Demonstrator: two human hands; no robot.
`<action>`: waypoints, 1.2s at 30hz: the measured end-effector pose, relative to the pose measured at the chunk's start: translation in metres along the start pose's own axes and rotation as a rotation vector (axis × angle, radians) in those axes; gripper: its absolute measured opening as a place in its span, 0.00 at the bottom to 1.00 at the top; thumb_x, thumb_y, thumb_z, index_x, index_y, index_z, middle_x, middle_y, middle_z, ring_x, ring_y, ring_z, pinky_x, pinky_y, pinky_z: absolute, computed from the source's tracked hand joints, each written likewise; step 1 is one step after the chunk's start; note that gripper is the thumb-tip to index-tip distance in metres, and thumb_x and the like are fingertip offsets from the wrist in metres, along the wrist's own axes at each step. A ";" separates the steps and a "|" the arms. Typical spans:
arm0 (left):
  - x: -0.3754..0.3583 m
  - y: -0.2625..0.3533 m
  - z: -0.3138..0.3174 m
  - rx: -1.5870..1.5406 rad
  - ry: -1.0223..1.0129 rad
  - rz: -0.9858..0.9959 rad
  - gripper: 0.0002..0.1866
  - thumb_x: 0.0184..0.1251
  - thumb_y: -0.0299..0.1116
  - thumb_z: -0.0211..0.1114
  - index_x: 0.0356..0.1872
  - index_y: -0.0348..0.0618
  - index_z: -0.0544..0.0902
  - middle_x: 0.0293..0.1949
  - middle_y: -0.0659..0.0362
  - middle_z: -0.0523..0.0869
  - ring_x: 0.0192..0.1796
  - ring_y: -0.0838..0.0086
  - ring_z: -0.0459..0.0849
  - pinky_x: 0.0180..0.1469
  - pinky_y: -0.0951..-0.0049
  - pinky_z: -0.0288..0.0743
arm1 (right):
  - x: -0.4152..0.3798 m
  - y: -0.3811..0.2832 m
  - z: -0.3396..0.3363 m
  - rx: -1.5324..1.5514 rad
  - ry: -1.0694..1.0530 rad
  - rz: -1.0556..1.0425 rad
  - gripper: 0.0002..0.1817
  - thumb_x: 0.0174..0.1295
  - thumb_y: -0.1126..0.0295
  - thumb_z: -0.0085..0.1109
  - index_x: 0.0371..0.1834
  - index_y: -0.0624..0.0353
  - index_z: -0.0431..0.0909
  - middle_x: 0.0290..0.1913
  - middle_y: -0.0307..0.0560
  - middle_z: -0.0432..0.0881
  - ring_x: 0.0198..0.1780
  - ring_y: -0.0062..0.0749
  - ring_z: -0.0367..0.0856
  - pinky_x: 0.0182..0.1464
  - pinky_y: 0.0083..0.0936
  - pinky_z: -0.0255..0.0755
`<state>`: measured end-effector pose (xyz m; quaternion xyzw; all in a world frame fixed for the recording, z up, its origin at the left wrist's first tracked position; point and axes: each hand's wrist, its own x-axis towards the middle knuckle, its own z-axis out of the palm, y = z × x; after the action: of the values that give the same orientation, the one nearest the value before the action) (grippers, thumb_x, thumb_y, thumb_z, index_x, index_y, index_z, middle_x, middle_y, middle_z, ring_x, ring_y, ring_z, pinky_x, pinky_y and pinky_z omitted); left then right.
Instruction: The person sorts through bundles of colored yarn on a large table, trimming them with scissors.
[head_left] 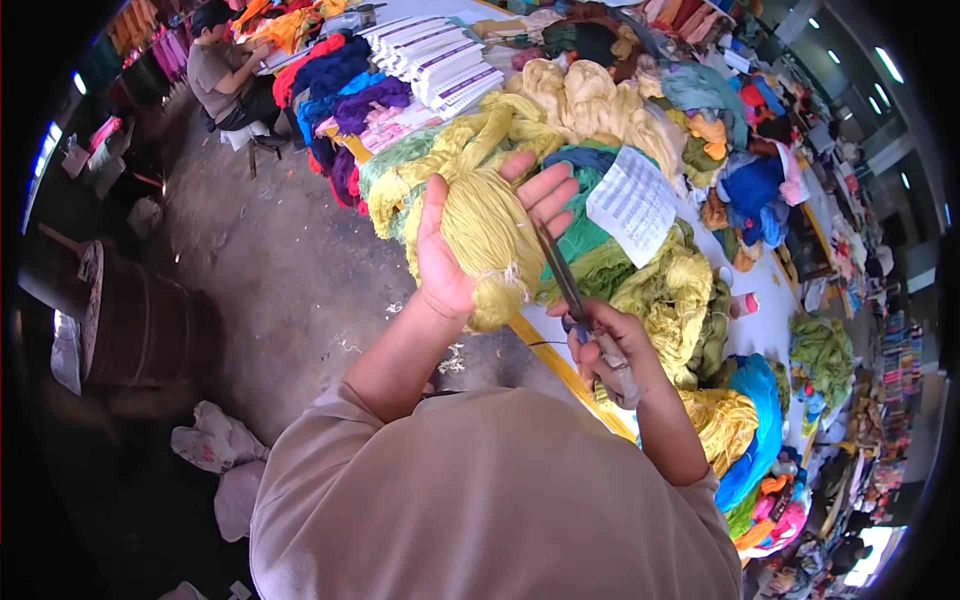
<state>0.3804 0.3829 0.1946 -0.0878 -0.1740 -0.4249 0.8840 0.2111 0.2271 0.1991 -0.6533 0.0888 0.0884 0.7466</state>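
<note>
My left hand (445,270) is turned palm up under a skein of yellow yarn (485,225), which rests across it. The thumb stands on one side of the skein, and the spread fingers show on the other. A pale tie crosses the yarn near its lower end. My right hand (625,340) is closed around the handles of a pair of scissors (568,275). Their dark blades point up towards the left fingertips, right beside the skein. Some clear wrapping shows around the handles. Behind the left hand, more yellow-green yarn (425,165) lies heaped on the table.
A written paper sheet (632,205) lies on green yarn (585,235). Cream yarn (590,105), blue yarn (755,420) and stacked printed papers (435,65) cover the table, which has a yellow edge (560,365). A seated person (228,80) works at the far left. A rusty drum (140,320) stands on the floor.
</note>
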 end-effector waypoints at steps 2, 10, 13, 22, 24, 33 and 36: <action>-0.002 0.001 0.002 -0.008 0.006 0.002 0.49 0.70 0.64 0.51 0.78 0.33 0.50 0.78 0.36 0.52 0.80 0.46 0.50 0.80 0.48 0.45 | 0.001 0.001 0.000 0.027 0.017 0.042 0.32 0.57 0.55 0.72 0.60 0.64 0.75 0.23 0.38 0.72 0.18 0.17 0.72 0.20 0.15 0.67; -0.005 0.006 0.004 0.000 0.004 0.009 0.49 0.71 0.65 0.51 0.78 0.34 0.50 0.77 0.35 0.52 0.80 0.45 0.50 0.80 0.48 0.45 | 0.002 0.007 -0.006 -0.034 -0.029 0.095 0.17 0.72 0.68 0.45 0.59 0.53 0.79 0.26 0.35 0.79 0.19 0.15 0.71 0.22 0.14 0.61; -0.007 0.003 0.005 0.024 0.025 -0.045 0.49 0.71 0.67 0.49 0.78 0.37 0.50 0.77 0.35 0.53 0.80 0.45 0.51 0.79 0.48 0.45 | 0.003 0.007 -0.007 0.034 -0.011 0.131 0.17 0.73 0.67 0.44 0.59 0.53 0.79 0.26 0.36 0.79 0.19 0.15 0.71 0.23 0.14 0.62; -0.012 -0.021 -0.001 0.068 0.132 -0.222 0.46 0.70 0.71 0.41 0.77 0.46 0.58 0.75 0.35 0.58 0.78 0.43 0.56 0.79 0.48 0.48 | 0.003 0.009 -0.004 -0.207 0.059 -0.150 0.21 0.62 0.74 0.68 0.58 0.57 0.78 0.30 0.28 0.73 0.29 0.09 0.67 0.30 0.11 0.58; -0.012 -0.021 -0.003 0.077 0.128 -0.214 0.46 0.70 0.71 0.41 0.77 0.45 0.58 0.75 0.35 0.58 0.78 0.43 0.56 0.79 0.48 0.49 | 0.002 0.010 -0.006 -0.211 0.070 -0.128 0.21 0.62 0.72 0.69 0.58 0.57 0.77 0.29 0.28 0.73 0.29 0.09 0.67 0.30 0.11 0.58; -0.010 -0.012 -0.001 0.046 0.117 -0.152 0.48 0.71 0.70 0.41 0.78 0.38 0.53 0.75 0.35 0.57 0.77 0.43 0.57 0.79 0.46 0.48 | -0.012 0.015 -0.012 -0.115 0.018 0.043 0.16 0.74 0.69 0.45 0.61 0.56 0.78 0.31 0.34 0.77 0.29 0.12 0.76 0.31 0.10 0.67; -0.010 -0.014 -0.002 0.049 0.119 -0.158 0.48 0.71 0.69 0.41 0.78 0.38 0.54 0.75 0.35 0.57 0.77 0.43 0.57 0.78 0.46 0.49 | -0.012 0.014 -0.014 -0.063 0.019 0.063 0.16 0.73 0.71 0.48 0.60 0.56 0.77 0.32 0.33 0.77 0.30 0.12 0.77 0.32 0.10 0.68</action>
<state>0.3644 0.3809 0.1891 -0.0266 -0.1381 -0.4935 0.8583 0.1959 0.2149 0.1868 -0.6743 0.1133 0.1084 0.7216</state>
